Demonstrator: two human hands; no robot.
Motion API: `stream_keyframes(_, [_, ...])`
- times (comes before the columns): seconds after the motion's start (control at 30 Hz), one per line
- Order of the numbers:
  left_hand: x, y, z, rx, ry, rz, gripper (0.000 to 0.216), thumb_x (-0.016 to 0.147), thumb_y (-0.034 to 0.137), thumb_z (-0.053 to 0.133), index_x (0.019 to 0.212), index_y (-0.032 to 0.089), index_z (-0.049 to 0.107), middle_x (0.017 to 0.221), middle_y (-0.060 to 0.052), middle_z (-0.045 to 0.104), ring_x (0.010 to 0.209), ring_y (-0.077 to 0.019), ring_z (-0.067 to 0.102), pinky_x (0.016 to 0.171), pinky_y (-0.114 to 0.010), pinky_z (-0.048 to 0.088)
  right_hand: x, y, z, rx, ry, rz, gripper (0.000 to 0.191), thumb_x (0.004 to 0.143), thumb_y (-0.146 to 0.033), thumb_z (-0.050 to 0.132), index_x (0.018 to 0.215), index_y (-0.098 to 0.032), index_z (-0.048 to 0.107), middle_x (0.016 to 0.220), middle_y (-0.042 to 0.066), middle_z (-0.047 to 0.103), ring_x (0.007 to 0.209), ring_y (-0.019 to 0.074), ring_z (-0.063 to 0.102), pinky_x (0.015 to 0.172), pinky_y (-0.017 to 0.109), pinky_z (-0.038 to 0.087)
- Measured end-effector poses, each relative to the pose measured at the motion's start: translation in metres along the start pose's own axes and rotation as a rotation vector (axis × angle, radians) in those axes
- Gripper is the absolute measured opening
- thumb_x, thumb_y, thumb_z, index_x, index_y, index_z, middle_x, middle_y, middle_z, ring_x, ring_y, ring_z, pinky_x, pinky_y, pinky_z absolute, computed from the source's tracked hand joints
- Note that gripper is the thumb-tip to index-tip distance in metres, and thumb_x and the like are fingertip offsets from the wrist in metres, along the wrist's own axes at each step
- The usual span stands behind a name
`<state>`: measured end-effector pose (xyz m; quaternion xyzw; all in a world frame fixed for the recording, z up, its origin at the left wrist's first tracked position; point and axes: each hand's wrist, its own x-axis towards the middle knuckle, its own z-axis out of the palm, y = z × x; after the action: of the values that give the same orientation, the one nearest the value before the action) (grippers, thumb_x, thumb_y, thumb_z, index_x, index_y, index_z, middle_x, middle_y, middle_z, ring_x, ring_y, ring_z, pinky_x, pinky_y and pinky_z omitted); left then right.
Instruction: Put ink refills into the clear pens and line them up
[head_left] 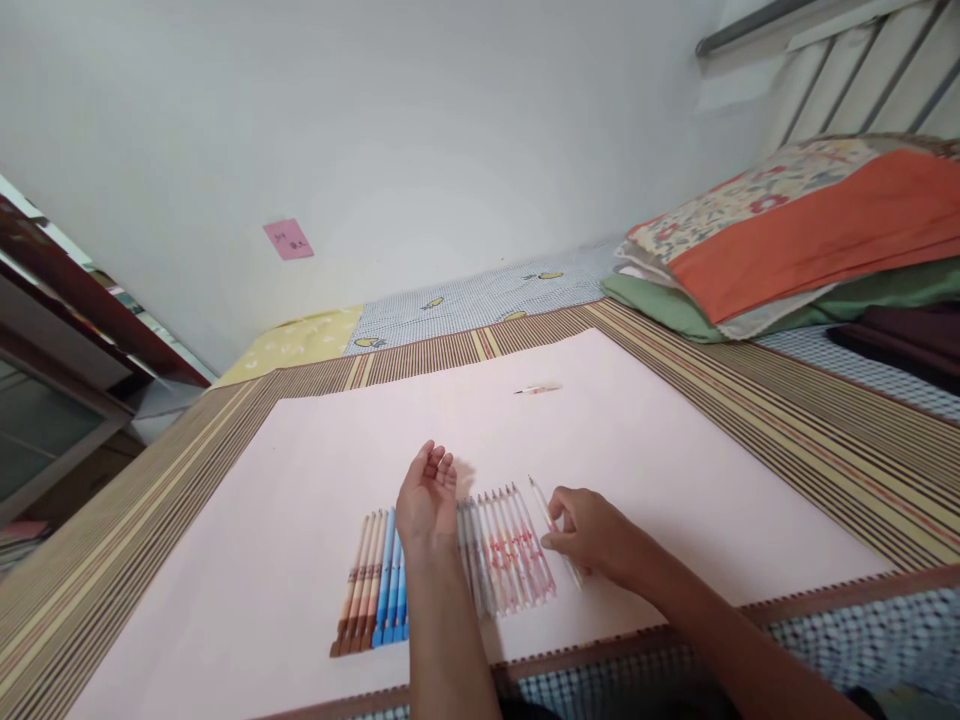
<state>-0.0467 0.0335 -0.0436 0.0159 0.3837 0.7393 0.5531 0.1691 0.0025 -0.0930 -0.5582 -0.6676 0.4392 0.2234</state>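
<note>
A side-by-side row of slim pens lies on a large pale pink sheet [300, 500]. Brown-and-peach pens [360, 590] are at its left end, then blue pens [388, 575]. Further right come greyish clear pens [478, 560] and clear pens with red-pink patterns [517, 550]. Over the middle of the row is my left hand [429, 495], palm turned up, fingers loosely curled and holding nothing, hiding some pens. At the row's right end, the thumb and fingers of my right hand [581, 530] close around a whitish pen [538, 498], slightly apart from the others.
One more pen [537, 389] lies alone toward the sheet's far edge. Beneath the sheet is a striped mat [750, 420]. Folded cloths and an orange floral pillow [810, 240] are piled at the right. A pink note [288, 239] is on the white wall behind.
</note>
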Motion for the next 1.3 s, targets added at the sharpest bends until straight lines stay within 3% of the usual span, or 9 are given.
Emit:
stream_keyframes(0.23, [0.001, -0.005, 0.002, 0.016, -0.026, -0.019, 0.008, 0.084, 0.011, 0.064, 0.087, 0.011, 0.071, 0.072, -0.004, 0.068, 0.062, -0.0099, 0.065, 0.058, -0.017, 0.049, -0.002, -0.008, 0.0, 0.007, -0.03, 0.058, 0.02, 0.075, -0.023, 0.068, 0.079, -0.022, 0.049, 0.053, -0.007, 0.056, 0.037, 0.0113, 0.054, 0.04, 0.023, 0.035])
stream_keyframes(0.8, [-0.002, -0.01, 0.008, 0.002, -0.01, -0.055, 0.014, 0.091, 0.009, 0.056, 0.086, 0.009, 0.068, 0.069, -0.003, 0.067, 0.057, -0.0097, 0.064, 0.054, -0.017, 0.049, 0.005, 0.005, 0.011, 0.023, -0.023, -0.017, 0.011, 0.077, -0.019, 0.061, 0.083, -0.021, 0.052, 0.054, -0.009, 0.055, 0.038, 0.0096, 0.056, 0.041, 0.02, 0.037])
stream_keyframes(1.3, [-0.004, -0.017, 0.011, 0.026, -0.025, -0.08, 0.014, 0.09, 0.01, 0.056, 0.084, 0.011, 0.069, 0.068, -0.003, 0.066, 0.058, -0.0094, 0.064, 0.055, -0.016, 0.048, 0.004, -0.012, 0.01, -0.106, 0.059, 0.054, 0.009, 0.076, -0.018, 0.059, 0.071, -0.021, 0.051, 0.049, -0.008, 0.053, 0.039, 0.0103, 0.057, 0.045, 0.021, 0.035])
